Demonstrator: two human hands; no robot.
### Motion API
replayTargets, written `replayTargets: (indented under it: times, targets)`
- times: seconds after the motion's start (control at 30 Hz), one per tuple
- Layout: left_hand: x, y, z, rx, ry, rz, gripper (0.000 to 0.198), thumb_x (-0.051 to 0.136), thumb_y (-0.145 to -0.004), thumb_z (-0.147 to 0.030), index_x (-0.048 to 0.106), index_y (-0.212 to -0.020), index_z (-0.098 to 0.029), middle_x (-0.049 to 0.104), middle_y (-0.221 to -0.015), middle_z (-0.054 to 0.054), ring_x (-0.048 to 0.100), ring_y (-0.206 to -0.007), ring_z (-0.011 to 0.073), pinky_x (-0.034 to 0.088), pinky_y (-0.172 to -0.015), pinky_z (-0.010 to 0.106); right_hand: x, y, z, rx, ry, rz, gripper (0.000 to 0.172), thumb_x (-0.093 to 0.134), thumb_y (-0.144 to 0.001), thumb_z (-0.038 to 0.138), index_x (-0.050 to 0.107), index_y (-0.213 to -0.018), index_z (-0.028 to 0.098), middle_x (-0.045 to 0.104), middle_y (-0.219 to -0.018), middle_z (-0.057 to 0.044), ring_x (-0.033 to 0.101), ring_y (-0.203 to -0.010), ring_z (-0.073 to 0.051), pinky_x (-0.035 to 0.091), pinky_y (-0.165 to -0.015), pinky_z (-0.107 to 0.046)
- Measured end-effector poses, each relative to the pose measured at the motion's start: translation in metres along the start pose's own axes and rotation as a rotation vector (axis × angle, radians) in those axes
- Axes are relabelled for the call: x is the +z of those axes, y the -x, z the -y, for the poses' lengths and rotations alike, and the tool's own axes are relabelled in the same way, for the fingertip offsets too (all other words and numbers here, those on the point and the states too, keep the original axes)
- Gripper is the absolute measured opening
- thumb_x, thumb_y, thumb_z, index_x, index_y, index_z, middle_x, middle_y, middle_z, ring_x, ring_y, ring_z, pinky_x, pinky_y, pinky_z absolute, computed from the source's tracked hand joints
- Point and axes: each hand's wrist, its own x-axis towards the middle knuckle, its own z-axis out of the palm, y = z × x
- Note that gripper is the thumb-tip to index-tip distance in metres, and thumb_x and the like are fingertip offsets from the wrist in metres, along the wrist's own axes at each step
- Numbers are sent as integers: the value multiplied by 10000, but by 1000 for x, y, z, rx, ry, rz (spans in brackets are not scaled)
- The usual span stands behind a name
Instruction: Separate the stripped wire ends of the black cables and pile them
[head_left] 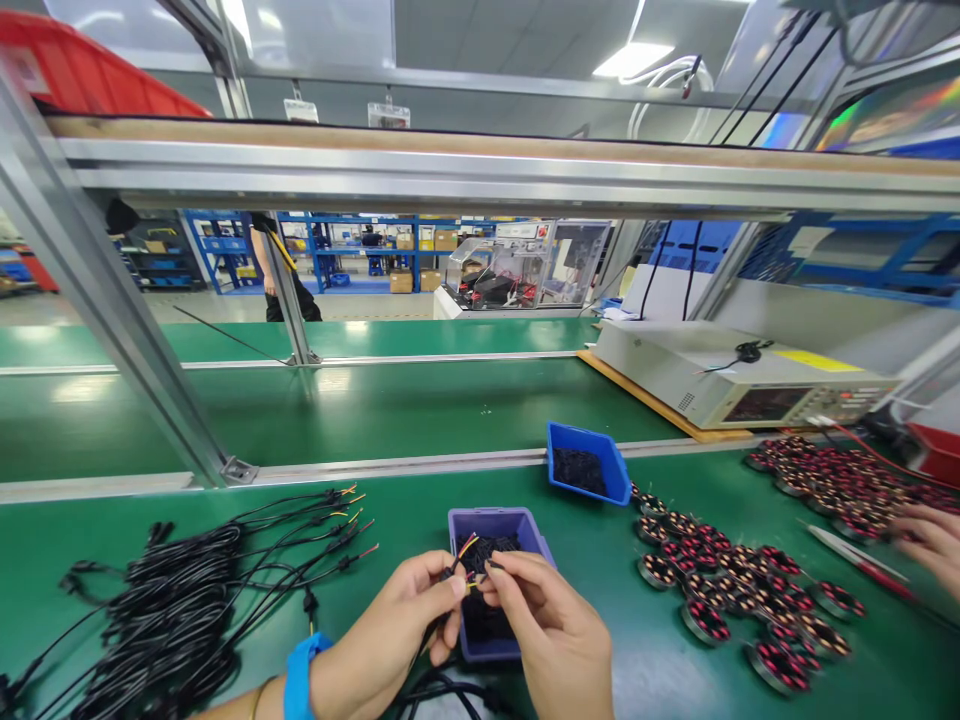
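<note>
My left hand [424, 605], with a blue band [301, 675] at the wrist, is closed on the end of a black cable. Red, yellow and white wire ends [468, 547] stick out past its fingertips. Thumb and forefinger of my right hand [555, 640] pinch a small dark piece close to those wires; its kind is too small to make out. Both hands are above a purple bin [491, 514] that holds many small black pieces [486, 618]. Below the hands, black cable loops [450, 690] lie on the green table.
A heap of black cables [180, 600] lies at left. A blue bin [589, 440] of black pieces stands behind; copper-wound coils [735, 580], tweezers [847, 550] and another person's hand [930, 540] are at right. A grey instrument [675, 360] sits behind them. A metal shelf beam [480, 180] crosses overhead.
</note>
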Motion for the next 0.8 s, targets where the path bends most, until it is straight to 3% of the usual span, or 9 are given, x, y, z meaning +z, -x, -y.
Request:
replayTargets:
  times: [0.4,0.8]
  targets:
    - [-2,-1,4,8,12,-7,404,754,-740,-534,619,-810,-160,479,-537,-64,407,-470,81,278,-441,187,4,3,-7,-128,-6,-28,109,713,-858,153,777,-916,219,726,-874,-45,734,-660,-159,644,-598,-217]
    - [-6,-3,7,30,75,52,322,738,-794,-460,633,-813,-157,487,-554,-53,385,-460,71,263,-439,185,7,-5,0,-522,336,-30,155,640,-883,92,729,-930,210,737,-823,-52,722,-708,-175,620,-675,-272]
